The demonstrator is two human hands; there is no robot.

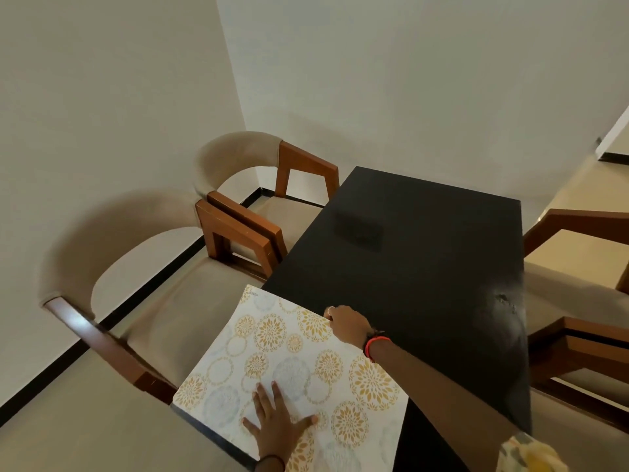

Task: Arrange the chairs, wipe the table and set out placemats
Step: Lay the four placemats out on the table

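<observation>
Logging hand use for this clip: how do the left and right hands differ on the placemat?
The left hand lies flat with fingers spread on the near part of the placemat; the right hand pinches its far edge with curled fingers. The left wrist wears a dark band, the right wrist a red band. Both touch the placemat.

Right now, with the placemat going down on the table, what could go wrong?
The placemat seems to reach past the table edge at its far corner, above the chair; it may slip off once the left hand lifts. A pale smear sits near the table's right edge; a mat laid there might hide it unwiped.
</observation>
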